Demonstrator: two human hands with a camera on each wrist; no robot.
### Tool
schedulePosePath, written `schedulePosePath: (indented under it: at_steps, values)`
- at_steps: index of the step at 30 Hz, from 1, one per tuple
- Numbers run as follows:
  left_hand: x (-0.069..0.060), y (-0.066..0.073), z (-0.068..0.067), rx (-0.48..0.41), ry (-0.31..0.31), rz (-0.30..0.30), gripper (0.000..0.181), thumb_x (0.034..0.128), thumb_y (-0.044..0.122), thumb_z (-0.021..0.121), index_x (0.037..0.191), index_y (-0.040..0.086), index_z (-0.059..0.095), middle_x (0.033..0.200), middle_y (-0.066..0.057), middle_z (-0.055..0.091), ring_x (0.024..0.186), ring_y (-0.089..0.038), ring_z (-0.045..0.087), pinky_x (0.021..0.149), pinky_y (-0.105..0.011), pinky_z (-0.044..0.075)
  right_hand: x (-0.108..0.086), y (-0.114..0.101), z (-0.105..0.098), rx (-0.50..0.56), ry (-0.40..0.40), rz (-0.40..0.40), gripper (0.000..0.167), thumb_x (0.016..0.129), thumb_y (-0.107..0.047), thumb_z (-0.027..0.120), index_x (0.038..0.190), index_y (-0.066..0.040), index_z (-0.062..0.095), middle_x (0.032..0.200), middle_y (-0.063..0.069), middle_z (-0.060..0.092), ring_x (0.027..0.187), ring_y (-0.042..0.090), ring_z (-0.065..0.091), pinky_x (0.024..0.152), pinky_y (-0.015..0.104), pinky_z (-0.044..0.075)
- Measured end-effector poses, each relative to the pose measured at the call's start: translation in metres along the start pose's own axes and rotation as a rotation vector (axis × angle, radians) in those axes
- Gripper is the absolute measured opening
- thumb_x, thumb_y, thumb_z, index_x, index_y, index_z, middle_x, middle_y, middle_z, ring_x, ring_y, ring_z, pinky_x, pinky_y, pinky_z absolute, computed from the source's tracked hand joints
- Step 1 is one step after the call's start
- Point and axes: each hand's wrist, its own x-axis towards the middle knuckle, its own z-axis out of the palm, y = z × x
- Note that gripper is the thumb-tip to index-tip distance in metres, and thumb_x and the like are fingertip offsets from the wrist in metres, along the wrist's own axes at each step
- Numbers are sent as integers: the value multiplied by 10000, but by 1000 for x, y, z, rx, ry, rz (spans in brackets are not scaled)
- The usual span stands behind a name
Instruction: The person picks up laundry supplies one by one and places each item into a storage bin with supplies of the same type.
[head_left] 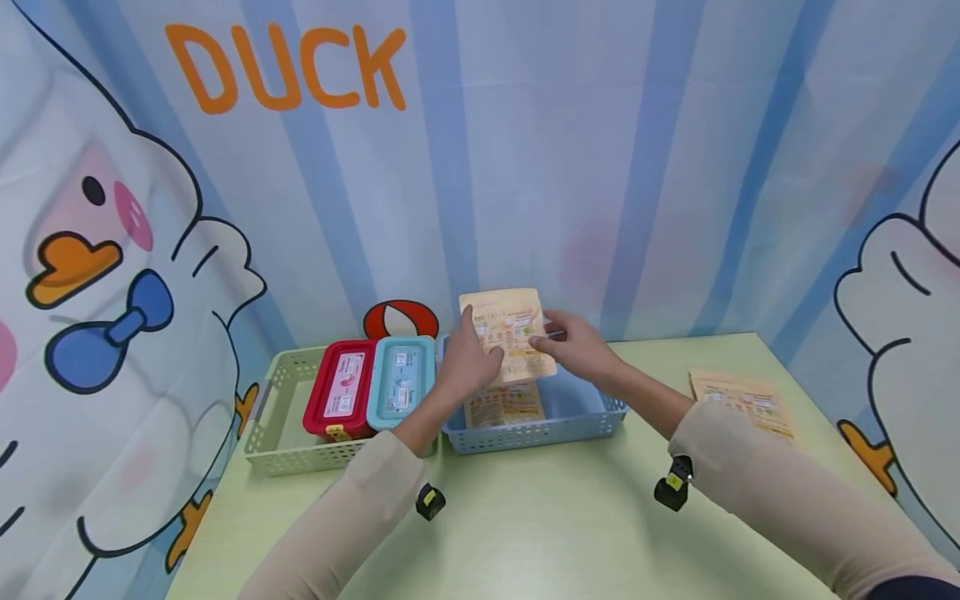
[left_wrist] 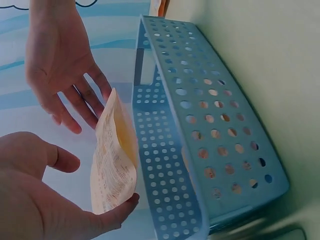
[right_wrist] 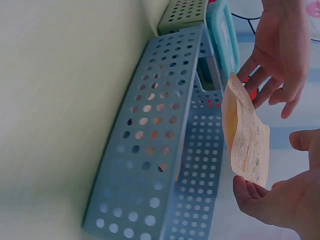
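A beige printed pouch is held tilted above the blue basket, its printed face toward me. My left hand holds its left edge, fingers at the pouch's rim in the left wrist view. At the opposite edge, my right hand holds it with the thumb over the front in the head view; the right wrist view shows fingertips under its edge. Inside the basket, at its left part, lies a similar pouch, partly covered by the held one. Another beige pouch lies on the table, partly behind my right sleeve.
Left of the blue basket stands a green basket with a red-lidded box and a light-blue-lidded box. Both baskets sit on a pale green table. A duck-printed curtain closes off the back and sides.
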Motion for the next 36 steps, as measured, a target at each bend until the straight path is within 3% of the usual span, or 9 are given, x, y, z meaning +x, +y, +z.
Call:
schedulePosePath:
  at_steps: [1,3,4,5,8,16,22,30,36]
  values:
    - [-1,-2,1,13,-19,-18,855,1034,177,578,1698,52,54,1212,-293,642,638,-270,552,603,-412,474,0,2,2,1,-4,4,738,1082,-318,618,1665,-21,276,1604,256,429,1457,428,455,1104,592,469]
    - [-2,-5,3,61,-48,-46,852,1046,222,590,1698,52,69,1400,-322,559,937,-371,670,779,-491,549,0,6,7,16,-14,18,736,1082,-316,619,1664,-22,278,1606,259,426,1458,431,452,1101,588,473]
    - [-3,-7,5,80,-71,-59,852,1050,241,592,1698,54,70,1450,-342,523,1086,-428,662,865,-535,553,0,9,9,31,-24,27,733,1083,-309,619,1665,-23,276,1604,264,426,1455,433,454,1099,586,478]
    - [-4,-9,6,100,-87,-68,850,1050,256,598,1695,46,85,1537,-357,438,1246,-478,599,957,-576,531,1,12,11,46,-32,39,731,1083,-306,622,1665,-25,279,1599,267,430,1448,434,462,1094,583,485]
    - [-5,-16,10,141,-133,-89,845,1049,284,600,1688,28,109,1646,-367,275,1471,-533,381,1102,-631,442,3,21,18,111,-57,74,727,1085,-282,625,1666,-21,272,1587,284,433,1435,440,472,1086,577,497]
    - [-6,-34,19,176,-168,-109,826,1056,308,584,1680,4,136,1639,-368,291,1487,-532,357,1132,-642,412,4,41,37,122,-54,93,690,1082,-260,635,1634,16,325,1559,305,464,1350,449,559,1017,526,557]
    - [-12,-47,33,227,-197,-114,808,1074,339,562,1669,-22,153,1607,-416,281,1408,-564,439,1099,-646,443,1,45,50,85,-60,102,669,1086,-239,622,1620,45,335,1544,314,479,1317,444,584,991,510,566]
    - [-18,-58,48,341,-111,-84,790,1109,401,508,1683,0,141,1623,-461,163,1351,-602,476,1016,-644,508,1,50,60,18,-59,72,650,1078,-263,630,1595,43,384,1537,297,497,1368,439,549,1010,512,552]
    - [-20,-60,54,427,-81,-64,758,1131,436,433,1690,18,137,1618,-450,201,1404,-585,430,1036,-622,508,3,53,60,3,-70,87,653,1077,-275,631,1594,39,386,1545,295,491,1381,438,537,1020,520,542]
